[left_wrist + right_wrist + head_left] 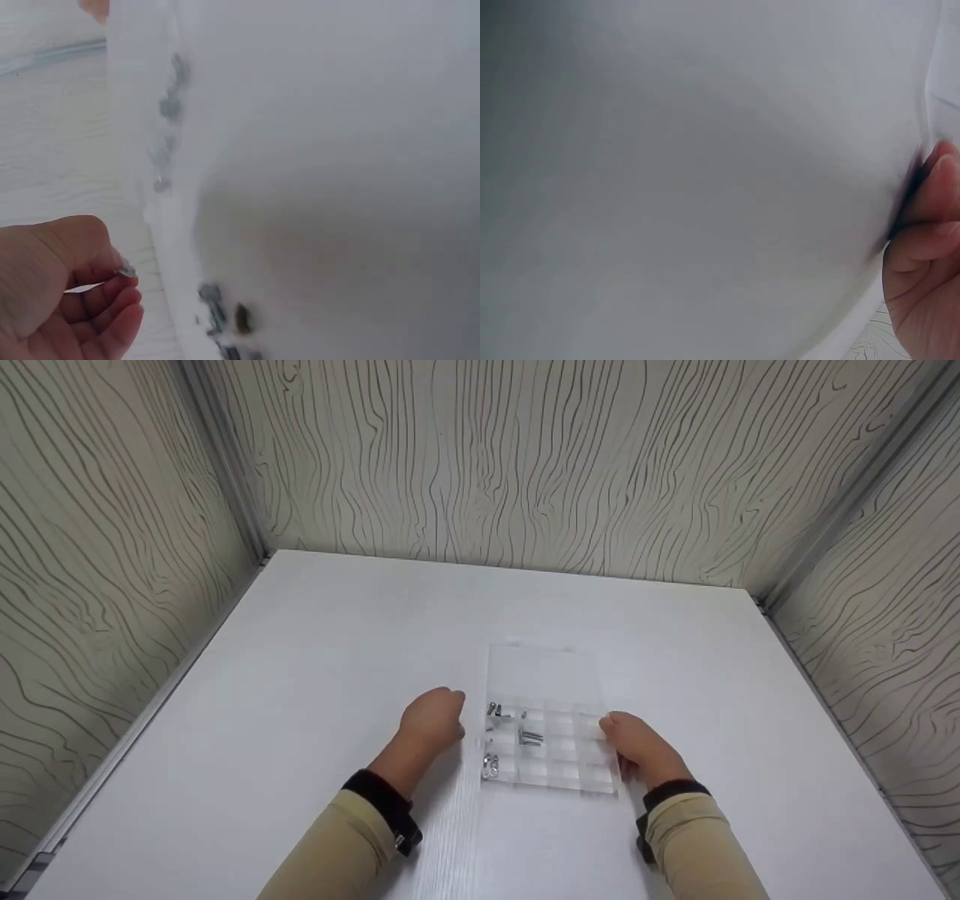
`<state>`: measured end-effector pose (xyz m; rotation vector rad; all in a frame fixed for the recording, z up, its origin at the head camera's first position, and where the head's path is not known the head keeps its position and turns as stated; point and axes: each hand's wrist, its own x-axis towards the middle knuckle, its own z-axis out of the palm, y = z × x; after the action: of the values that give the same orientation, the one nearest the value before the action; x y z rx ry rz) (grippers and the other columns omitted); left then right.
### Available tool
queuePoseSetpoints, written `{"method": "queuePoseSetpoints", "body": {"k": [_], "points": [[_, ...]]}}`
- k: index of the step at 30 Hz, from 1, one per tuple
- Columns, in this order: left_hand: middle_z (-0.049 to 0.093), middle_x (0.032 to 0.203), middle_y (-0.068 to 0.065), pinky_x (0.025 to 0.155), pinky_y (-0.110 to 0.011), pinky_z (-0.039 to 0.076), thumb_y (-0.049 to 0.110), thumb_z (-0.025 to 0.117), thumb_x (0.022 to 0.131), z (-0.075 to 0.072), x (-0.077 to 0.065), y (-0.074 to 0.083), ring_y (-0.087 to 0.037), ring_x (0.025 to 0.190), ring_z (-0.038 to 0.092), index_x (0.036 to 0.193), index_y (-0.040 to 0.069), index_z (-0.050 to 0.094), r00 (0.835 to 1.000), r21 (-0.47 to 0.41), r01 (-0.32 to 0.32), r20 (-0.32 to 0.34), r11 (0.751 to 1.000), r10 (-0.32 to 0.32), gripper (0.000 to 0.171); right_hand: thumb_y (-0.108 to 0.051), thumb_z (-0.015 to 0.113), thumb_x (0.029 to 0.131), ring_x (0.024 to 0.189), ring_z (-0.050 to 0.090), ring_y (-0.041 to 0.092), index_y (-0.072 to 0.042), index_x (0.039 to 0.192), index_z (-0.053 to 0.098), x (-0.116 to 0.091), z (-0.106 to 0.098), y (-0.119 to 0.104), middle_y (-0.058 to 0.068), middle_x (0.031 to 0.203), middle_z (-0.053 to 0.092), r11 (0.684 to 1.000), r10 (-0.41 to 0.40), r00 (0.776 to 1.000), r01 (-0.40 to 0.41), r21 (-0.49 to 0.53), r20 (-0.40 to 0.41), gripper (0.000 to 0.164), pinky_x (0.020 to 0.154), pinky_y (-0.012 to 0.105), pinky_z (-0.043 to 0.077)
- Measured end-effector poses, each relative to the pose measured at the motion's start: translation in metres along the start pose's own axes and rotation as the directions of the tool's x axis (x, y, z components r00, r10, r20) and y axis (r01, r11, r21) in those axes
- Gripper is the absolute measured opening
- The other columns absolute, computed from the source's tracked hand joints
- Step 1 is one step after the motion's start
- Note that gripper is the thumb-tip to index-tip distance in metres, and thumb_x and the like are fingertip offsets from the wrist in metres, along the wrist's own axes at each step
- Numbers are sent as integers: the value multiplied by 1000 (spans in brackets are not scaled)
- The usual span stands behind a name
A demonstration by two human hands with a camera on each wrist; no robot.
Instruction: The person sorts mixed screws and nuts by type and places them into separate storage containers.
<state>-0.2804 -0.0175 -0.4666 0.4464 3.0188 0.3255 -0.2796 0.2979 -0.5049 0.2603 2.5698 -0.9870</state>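
A clear plastic compartment box [576,748] has its transparent lid [543,671] swung back on the far side. My right hand [646,748] grips the box's right edge, thumb on top. Left of the box, my left hand [433,720] pinches a small silver metal piece [126,271] between thumb and forefinger; its kind is too small to tell. Several screws [531,738] lie in one middle compartment. Ring-like metal parts [490,766] sit in the near left corner, and short metal fasteners [494,709] in the far left one. In the right wrist view, my right hand [928,262] shows curled fingers.
The box is over a white tabletop [360,615]. Wood-grain patterned panels [480,457] enclose the table at the back and both sides, with grey metal strips [225,457] along the corners.
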Motion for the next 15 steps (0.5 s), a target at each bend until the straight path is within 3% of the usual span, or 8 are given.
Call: {"method": "queuePoseSetpoints", "body": {"k": [5,10,15], "points": [[58,81,-1,64,-30,50,12,67,76,-3,7,23,-16,73,56,92,11,60,998,-28,-55,-5,998,55,18,-28,29,98,41,52,23,-5,95,47,0,-1,-1,11,55,52,1000,2,1000,-2,-20,3,30,37,32,44],[57,83,3,70,-26,50,19,68,79,0,17,44,-12,77,56,98,14,63,996,-44,-89,-13,995,89,21,-28,30,98,44,53,24,-4,103,47,-2,-2,-3,12,60,53,1000,29,1000,-29,-3,7,31,40,33,46],[56,81,3,68,-26,49,18,65,81,7,29,57,-13,76,54,93,14,65,993,-70,-118,6,990,119,13,-30,30,98,47,53,25,-4,110,46,-4,0,-2,13,64,53,999,43,999,-43,9,7,33,42,34,46]]}}
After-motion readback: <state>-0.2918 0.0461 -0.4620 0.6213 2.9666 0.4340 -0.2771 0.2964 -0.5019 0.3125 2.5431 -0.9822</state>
